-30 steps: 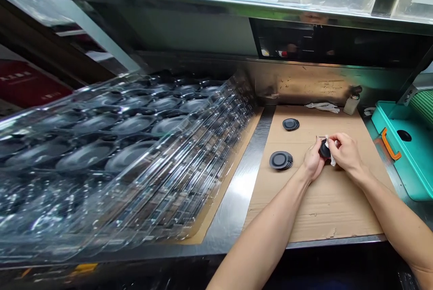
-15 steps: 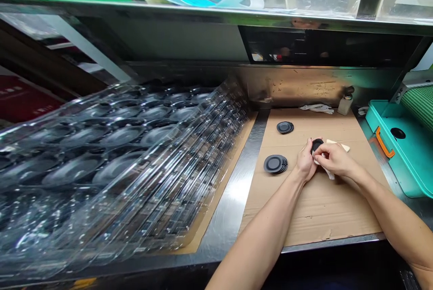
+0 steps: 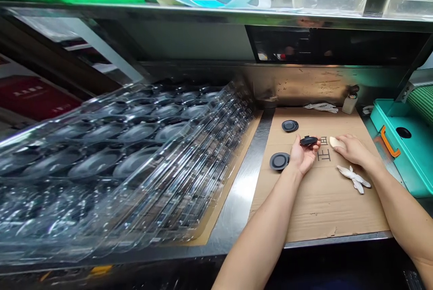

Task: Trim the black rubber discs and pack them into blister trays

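My left hand [image 3: 302, 158] holds a round black plastic part [image 3: 309, 141] between thumb and fingers, tilted so its edge faces me and a small tab stands up. My right hand [image 3: 354, 149] grips a small cream-coloured block [image 3: 336, 143] at its right end, low over the cardboard [image 3: 314, 213]. A crumpled white cloth [image 3: 353, 178] lies below my right hand. Left of my left hand is a group of overlapping black discs [image 3: 279, 161], partly hidden by my wrist. Farther back sits another small group of black discs [image 3: 289, 126].
Stacked clear plastic trays [image 3: 189, 181] holding round dark parts fill the left side. At right stands a teal bin [image 3: 416, 159] with an orange handle [image 3: 389, 142] and a black disc inside. A bottle [image 3: 349, 102] and white gloves or cloth [image 3: 321, 107] lie along the back. A shelf [image 3: 216, 14] runs overhead.
My hands have moved apart. The white cloth has left my right hand and lies on the cardboard. My right hand has taken hold of the cream block; the black part has tilted in my left.
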